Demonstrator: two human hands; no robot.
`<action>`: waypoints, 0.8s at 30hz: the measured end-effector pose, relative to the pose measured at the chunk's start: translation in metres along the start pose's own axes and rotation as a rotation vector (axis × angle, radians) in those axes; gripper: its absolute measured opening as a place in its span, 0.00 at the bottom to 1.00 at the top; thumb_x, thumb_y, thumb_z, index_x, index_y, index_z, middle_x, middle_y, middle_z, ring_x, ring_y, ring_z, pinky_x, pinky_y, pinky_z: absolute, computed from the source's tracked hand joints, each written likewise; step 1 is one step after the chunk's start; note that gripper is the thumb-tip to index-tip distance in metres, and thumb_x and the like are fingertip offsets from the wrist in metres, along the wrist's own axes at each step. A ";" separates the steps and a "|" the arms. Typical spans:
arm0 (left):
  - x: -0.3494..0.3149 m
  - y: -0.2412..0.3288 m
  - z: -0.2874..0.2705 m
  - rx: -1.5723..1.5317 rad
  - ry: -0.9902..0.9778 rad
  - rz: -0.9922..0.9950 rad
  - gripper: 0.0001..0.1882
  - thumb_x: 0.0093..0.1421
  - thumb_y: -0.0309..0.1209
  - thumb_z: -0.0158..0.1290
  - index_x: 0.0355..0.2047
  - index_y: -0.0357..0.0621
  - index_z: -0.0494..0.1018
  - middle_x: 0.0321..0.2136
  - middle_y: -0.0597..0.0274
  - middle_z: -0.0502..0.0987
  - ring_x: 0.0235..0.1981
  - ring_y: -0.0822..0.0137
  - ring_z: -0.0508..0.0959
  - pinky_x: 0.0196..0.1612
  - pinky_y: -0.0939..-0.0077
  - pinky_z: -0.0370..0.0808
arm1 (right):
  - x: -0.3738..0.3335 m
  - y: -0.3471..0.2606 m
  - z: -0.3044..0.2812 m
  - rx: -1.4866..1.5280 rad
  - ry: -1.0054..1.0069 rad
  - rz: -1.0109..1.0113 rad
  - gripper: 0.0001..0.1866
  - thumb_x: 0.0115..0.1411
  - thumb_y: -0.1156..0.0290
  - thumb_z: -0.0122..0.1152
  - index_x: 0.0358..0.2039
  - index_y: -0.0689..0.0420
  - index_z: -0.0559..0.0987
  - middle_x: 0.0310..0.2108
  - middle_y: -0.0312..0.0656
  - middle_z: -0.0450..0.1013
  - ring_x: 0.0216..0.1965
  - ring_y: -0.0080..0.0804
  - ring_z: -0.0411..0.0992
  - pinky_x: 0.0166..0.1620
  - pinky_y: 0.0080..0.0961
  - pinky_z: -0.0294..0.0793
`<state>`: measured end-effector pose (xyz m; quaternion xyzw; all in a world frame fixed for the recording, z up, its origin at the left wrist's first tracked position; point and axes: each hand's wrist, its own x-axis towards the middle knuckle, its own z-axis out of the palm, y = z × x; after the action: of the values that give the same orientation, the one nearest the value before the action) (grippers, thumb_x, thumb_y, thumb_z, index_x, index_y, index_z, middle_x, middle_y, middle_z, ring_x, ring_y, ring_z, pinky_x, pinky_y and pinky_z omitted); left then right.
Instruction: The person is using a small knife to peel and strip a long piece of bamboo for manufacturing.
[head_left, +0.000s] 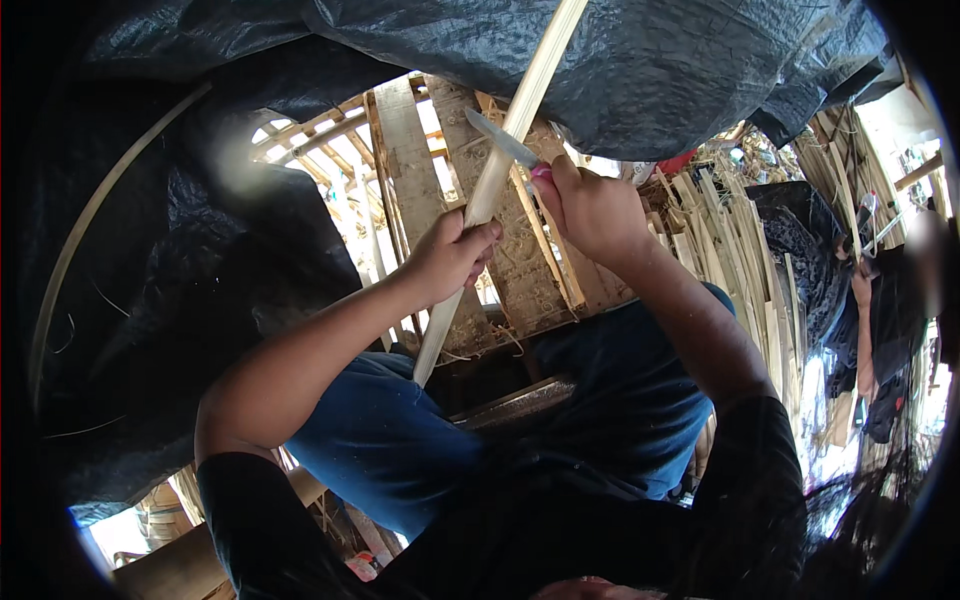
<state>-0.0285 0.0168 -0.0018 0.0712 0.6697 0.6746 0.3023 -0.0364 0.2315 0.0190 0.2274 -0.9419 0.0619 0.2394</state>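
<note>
A long pale strip, like split bamboo (493,182), slants from between my knees up past the top edge of the view. My left hand (452,256) is wrapped around its lower middle. In my right hand (598,208) is a knife (505,138) with a pink handle, mostly hidden by the fingers. The blade points up and left and lies across the strip above my left hand. I cannot tell how deep its edge sits in the strip.
Dark plastic sheeting (680,70) hangs ahead and at the left. Wooden planks (470,170) with curled shavings lie beyond my knees. Several pale strips (735,240) stand bundled at the right, near another person (885,320). A thin bent strip (95,210) curves along the far left.
</note>
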 end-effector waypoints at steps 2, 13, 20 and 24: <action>0.000 0.000 0.002 0.003 0.020 -0.016 0.11 0.67 0.36 0.47 0.36 0.40 0.66 0.19 0.70 0.60 0.17 0.78 0.60 0.20 0.81 0.61 | -0.004 -0.004 0.002 0.052 -0.008 0.030 0.16 0.67 0.57 0.48 0.27 0.55 0.68 0.10 0.36 0.67 0.08 0.33 0.67 0.12 0.29 0.65; -0.003 0.000 0.004 0.006 0.029 -0.017 0.10 0.66 0.34 0.48 0.38 0.40 0.64 0.21 0.68 0.62 0.17 0.78 0.60 0.20 0.80 0.60 | -0.015 -0.017 0.006 0.161 -0.084 -0.134 0.16 0.65 0.58 0.52 0.26 0.56 0.69 0.10 0.40 0.67 0.11 0.38 0.70 0.15 0.32 0.68; -0.004 0.000 0.003 0.048 0.044 -0.021 0.08 0.67 0.33 0.46 0.39 0.40 0.64 0.22 0.67 0.63 0.18 0.78 0.60 0.20 0.80 0.60 | -0.008 -0.018 0.003 0.098 -0.085 -0.085 0.17 0.65 0.55 0.51 0.27 0.54 0.70 0.13 0.40 0.70 0.13 0.39 0.72 0.16 0.32 0.70; 0.001 0.000 0.005 0.061 0.085 -0.030 0.08 0.68 0.33 0.45 0.39 0.40 0.64 0.22 0.68 0.63 0.18 0.79 0.60 0.21 0.81 0.60 | -0.004 -0.012 0.011 0.082 0.038 -0.101 0.17 0.66 0.55 0.50 0.26 0.53 0.69 0.11 0.35 0.68 0.09 0.30 0.69 0.12 0.28 0.67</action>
<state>-0.0264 0.0218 -0.0012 0.0418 0.7030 0.6518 0.2814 -0.0322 0.2201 0.0070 0.2828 -0.9212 0.0926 0.2506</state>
